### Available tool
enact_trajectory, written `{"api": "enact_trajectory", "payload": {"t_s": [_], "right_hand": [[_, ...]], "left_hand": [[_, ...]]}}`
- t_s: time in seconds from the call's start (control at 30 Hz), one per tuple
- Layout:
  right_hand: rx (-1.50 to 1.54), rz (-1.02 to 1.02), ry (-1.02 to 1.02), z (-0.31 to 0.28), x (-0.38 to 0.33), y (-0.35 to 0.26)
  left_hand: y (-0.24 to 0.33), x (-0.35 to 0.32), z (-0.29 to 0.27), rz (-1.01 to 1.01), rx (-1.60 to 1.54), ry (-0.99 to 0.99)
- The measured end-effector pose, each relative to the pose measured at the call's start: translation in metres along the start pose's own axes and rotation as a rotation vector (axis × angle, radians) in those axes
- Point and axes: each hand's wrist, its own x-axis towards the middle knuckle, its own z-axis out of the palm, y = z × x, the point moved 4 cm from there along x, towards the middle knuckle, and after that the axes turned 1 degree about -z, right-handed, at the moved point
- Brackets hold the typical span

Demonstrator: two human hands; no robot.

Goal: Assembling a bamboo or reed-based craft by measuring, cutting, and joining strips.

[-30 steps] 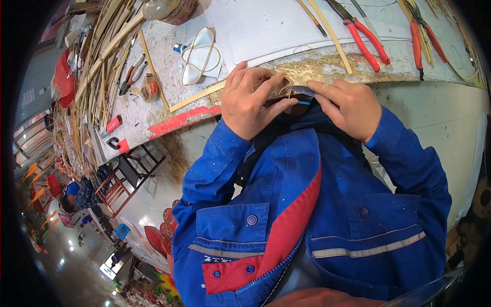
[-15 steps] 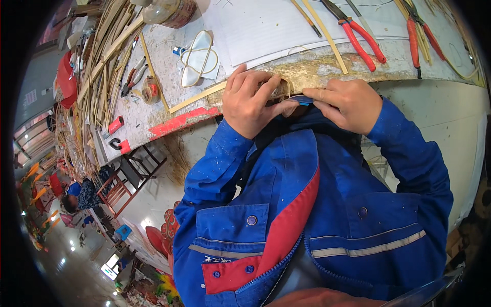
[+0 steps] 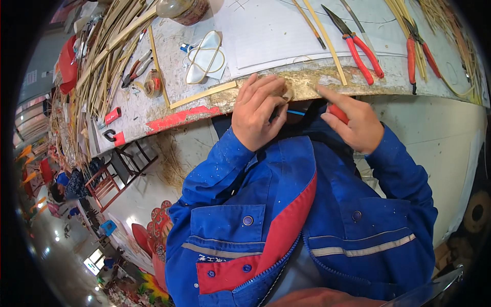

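Observation:
At the table's front edge, my left hand (image 3: 258, 110) is closed, with thumb and forefinger brought together. A small pale bit shows by its fingertips, too hidden to name. To the right, my right hand (image 3: 354, 120) is curled round a red-handled tool (image 3: 338, 113), its forefinger stretched along the table edge. The rest of that tool is hidden. A flat bamboo strip (image 3: 204, 95) lies on the table, its right end beside my left fingers. A white wire-like loop frame with pale covering (image 3: 205, 57) lies farther back.
Red-handled pliers (image 3: 358, 53) and red-handled cutters (image 3: 420, 48) lie at the right of the worn table (image 3: 302, 84). White paper (image 3: 266, 36) covers its middle. Bamboo strips (image 3: 115, 43), a jar (image 3: 182, 10), a tape roll (image 3: 153, 86) and small pliers (image 3: 137, 69) are at the left.
My hands were close together over a dark blue piece at the table edge. Now they are apart, and a red handle shows in my right hand. The view has shifted slightly.

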Motion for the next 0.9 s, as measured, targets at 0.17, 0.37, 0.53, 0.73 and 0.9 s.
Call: {"api": "enact_trajectory", "payload": {"t_s": [0.17,0.37,0.53,0.73,0.9], "right_hand": [[-0.234,0.033,-0.141,0.007,-0.004,-0.006],[-0.39,-0.028,-0.117,0.01,-0.001,-0.003],[-0.419,-0.069,-0.145,0.008,0.001,-0.002],[-0.46,-0.029,-0.096,0.01,0.005,-0.005],[-0.481,0.09,-0.033,0.016,0.006,-0.017]], "left_hand": [[-0.003,0.0,0.005,-0.074,-0.076,0.038],[-0.009,0.001,0.01,-0.076,-0.061,0.002],[-0.014,0.004,0.01,-0.026,-0.077,-0.041],[-0.016,0.009,0.008,0.011,-0.103,-0.085],[-0.019,0.01,0.006,0.02,-0.139,-0.112]]}}
